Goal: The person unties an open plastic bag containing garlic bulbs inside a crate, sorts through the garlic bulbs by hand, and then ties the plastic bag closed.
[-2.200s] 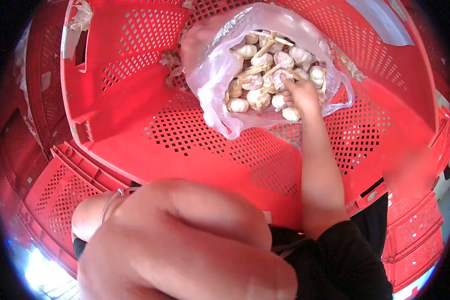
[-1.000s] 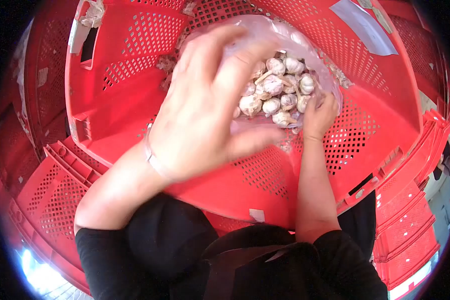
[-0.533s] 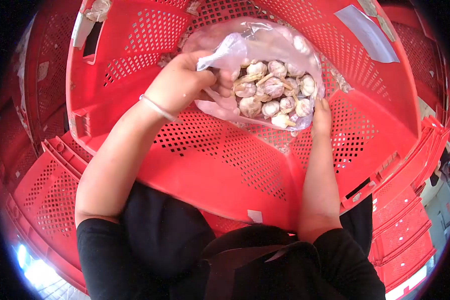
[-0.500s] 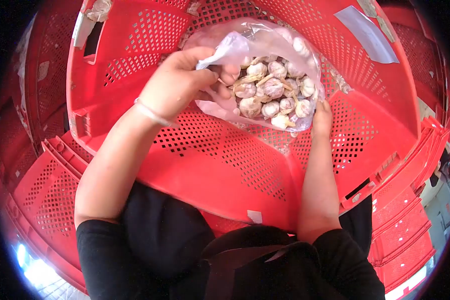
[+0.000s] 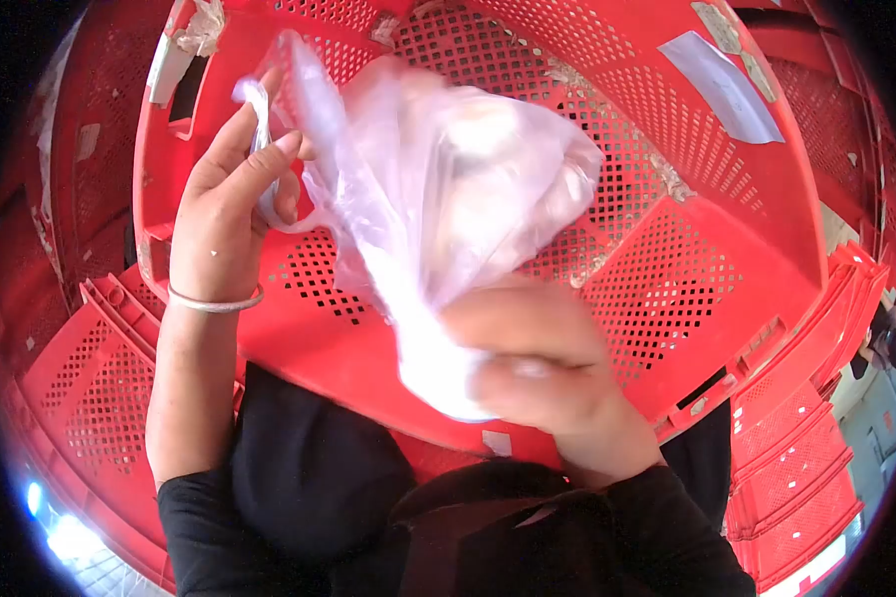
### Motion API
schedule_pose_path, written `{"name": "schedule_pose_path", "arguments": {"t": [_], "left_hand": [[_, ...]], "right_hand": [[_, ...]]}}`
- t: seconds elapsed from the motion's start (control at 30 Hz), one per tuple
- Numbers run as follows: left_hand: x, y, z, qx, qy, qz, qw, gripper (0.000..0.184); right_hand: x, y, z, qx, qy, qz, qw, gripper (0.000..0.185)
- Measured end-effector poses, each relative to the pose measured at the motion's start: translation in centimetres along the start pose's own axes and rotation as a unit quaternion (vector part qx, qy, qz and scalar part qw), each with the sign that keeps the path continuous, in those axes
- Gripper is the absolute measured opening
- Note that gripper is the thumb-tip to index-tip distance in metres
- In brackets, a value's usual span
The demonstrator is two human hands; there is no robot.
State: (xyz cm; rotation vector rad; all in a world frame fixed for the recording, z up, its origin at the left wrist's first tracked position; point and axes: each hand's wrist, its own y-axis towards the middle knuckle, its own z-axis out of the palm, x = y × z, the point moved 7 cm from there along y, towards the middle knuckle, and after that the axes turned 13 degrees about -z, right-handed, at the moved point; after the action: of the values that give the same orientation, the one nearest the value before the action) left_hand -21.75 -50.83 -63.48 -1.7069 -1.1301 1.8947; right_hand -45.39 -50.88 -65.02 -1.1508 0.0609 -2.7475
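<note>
A translucent pinkish plastic bag [image 5: 388, 189] is stretched between my two hands inside a red perforated crate [image 5: 428, 373]. My left hand [image 5: 234, 179], with a pale band at the wrist, pinches one edge of the bag at the crate's left side. Lower down, my right hand [image 5: 538, 363] is closed on the bunched near edge of the bag, blurred by motion. Pale, rounded bulk shows through the plastic, and the single garlic bulbs cannot be made out.
A pale paper label [image 5: 724, 88] is stuck on the crate's right wall. More red crates [image 5: 786, 488] are stacked at the right, and another red crate [image 5: 95, 388] stands at the left. Bits of dry skin lie along the crate's inner edges.
My left hand has moved left, pulling the bag's edge. My right hand has come from the bag's right side toward me and gripped its edge. The garlic, plainly visible before, is now covered by plastic.
</note>
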Motion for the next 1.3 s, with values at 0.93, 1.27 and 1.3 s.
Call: {"name": "schedule_pose_path", "arguments": {"t": [0.93,1.27,1.3], "left_hand": [[1.5,-0.3,-0.5,0.026,0.019,-0.061,0.998,0.053],[-3.4,-10.6,12.8,0.206,-0.068,-0.116,0.969,0.085],[-4.3,-12.3,13.6,0.286,-0.078,-0.079,0.952,0.104]], "right_hand": [[7.2,5.8,-10.2,-0.075,-0.502,-0.028,0.861,0.020],[7.7,5.1,-10.8,-0.046,-0.624,0.012,0.780,0.025],[8.2,4.8,-11.0,-0.070,-0.614,0.028,0.786,0.027]]}}
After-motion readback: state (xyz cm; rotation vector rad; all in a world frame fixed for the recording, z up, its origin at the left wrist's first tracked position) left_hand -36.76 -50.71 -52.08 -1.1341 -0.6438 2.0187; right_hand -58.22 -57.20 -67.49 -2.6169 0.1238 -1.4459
